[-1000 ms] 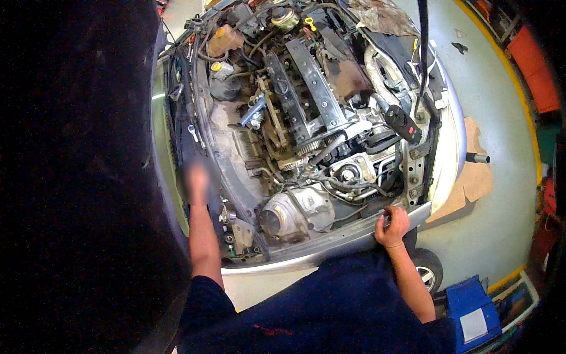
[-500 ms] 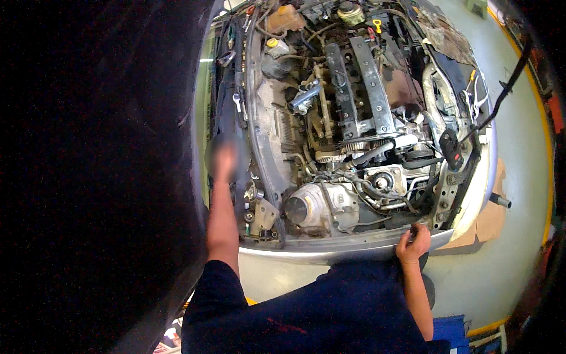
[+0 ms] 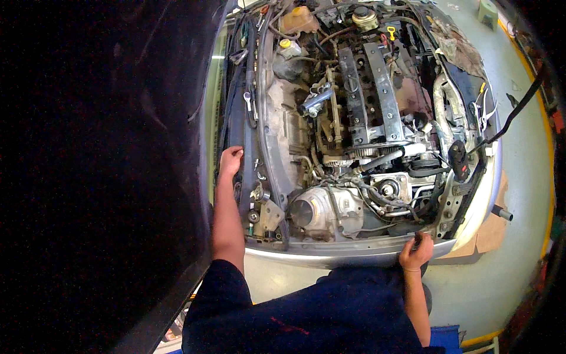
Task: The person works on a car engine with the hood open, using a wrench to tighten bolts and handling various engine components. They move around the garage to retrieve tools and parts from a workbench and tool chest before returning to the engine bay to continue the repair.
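My left hand (image 3: 230, 161) is over the dark cowl (image 3: 252, 144) at the base of the windscreen, fingers curled together; whatever they pinch, if anything, is too small to make out. A chrome ratchet (image 3: 247, 101) lies farther along the cowl, and loose bolts (image 3: 261, 176) lie nearer. Closer still, a metal bracket (image 3: 271, 216) rests there. My right hand (image 3: 416, 252) is at the fender edge (image 3: 354, 246), fingers curled around something small and dark that I cannot identify. Between the hands lies the opened engine (image 3: 369, 94), its toothed timing pulleys (image 3: 371, 152) exposed.
The raised dark hood (image 3: 112, 147) fills the left side. A black rod-like strap (image 3: 519, 109) hangs at the right, above the front of the car. A yellow-capped reservoir (image 3: 289, 47) and an orange-brown tank (image 3: 299, 20) stand at the far side. Cardboard (image 3: 480, 239) lies on the floor.
My left hand, blurred earlier over the cowl, now shows sharply with its fingers curled. The whole view has shifted slightly, and my right hand stays by the fender edge.
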Motion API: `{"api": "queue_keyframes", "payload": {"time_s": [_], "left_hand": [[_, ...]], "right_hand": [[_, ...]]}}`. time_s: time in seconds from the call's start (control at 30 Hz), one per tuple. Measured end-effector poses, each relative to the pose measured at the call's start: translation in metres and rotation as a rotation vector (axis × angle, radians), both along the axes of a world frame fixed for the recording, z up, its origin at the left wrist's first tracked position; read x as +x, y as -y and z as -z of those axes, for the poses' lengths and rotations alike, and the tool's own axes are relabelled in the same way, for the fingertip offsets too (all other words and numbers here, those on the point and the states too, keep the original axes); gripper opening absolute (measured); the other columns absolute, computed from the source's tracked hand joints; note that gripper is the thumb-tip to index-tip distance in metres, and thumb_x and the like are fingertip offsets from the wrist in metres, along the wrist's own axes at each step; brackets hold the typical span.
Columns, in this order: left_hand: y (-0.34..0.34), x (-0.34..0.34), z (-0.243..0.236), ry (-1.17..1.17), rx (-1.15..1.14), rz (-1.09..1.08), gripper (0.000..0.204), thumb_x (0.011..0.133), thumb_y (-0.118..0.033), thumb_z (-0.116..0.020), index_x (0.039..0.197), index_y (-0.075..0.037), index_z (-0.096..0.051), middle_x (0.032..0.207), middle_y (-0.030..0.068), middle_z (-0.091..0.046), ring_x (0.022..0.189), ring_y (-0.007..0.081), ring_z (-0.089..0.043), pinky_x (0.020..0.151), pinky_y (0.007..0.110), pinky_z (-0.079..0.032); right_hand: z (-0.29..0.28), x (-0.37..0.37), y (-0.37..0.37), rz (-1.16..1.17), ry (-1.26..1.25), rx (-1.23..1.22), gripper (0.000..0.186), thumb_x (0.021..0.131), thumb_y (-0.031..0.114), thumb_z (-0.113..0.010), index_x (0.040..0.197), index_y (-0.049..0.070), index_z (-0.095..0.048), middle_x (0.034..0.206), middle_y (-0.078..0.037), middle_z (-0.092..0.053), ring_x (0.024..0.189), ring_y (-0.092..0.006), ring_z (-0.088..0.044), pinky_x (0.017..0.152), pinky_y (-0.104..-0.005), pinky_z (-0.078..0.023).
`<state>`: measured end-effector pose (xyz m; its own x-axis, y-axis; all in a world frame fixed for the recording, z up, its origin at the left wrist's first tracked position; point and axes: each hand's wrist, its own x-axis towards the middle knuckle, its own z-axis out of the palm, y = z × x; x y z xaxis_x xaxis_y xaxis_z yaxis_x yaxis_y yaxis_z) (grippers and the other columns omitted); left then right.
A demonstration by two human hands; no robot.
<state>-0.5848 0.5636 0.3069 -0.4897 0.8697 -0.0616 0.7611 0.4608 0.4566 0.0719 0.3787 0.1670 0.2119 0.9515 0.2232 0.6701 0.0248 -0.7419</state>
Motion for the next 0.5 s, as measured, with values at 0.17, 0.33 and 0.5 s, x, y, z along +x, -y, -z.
{"api": "queue_keyframes", "payload": {"time_s": [0.17, 0.33, 0.5], "left_hand": [[0.001, 0.006, 0.002, -0.098, 0.021, 0.109, 0.019, 0.092, -0.009, -0.066, 0.107, 0.001, -0.068, 0.096, 0.0131, -0.072, 0.09, 0.0205, -0.069, 0.083, 0.034, -0.052], [-0.006, -0.002, 0.003, -0.147, -0.014, 0.094, 0.018, 0.092, -0.01, -0.065, 0.107, 0.001, -0.066, 0.097, 0.0144, -0.071, 0.091, 0.0235, -0.068, 0.085, 0.035, -0.052], [-0.011, -0.003, 0.0, -0.177, -0.101, 0.093, 0.019, 0.091, -0.01, -0.067, 0.106, 0.001, -0.068, 0.098, 0.0137, -0.071, 0.092, 0.0238, -0.068, 0.085, 0.036, -0.052]], "right_hand": [[-0.001, 0.0, -0.001, -0.005, 0.01, -0.002, 0.018, 0.08, 0.013, -0.06, 0.094, 0.002, -0.061, 0.084, -0.015, -0.06, 0.076, -0.0359, -0.056, 0.068, -0.0438, -0.045], [-0.004, 0.001, -0.001, -0.017, 0.025, -0.005, 0.017, 0.081, 0.011, -0.059, 0.095, 0.002, -0.06, 0.086, -0.015, -0.06, 0.077, -0.0356, -0.056, 0.069, -0.0423, -0.044], [-0.002, 0.0, -0.001, -0.018, 0.032, 0.026, 0.016, 0.082, 0.011, -0.059, 0.095, 0.002, -0.06, 0.085, -0.015, -0.06, 0.076, -0.0356, -0.056, 0.07, -0.042, -0.044]]}}
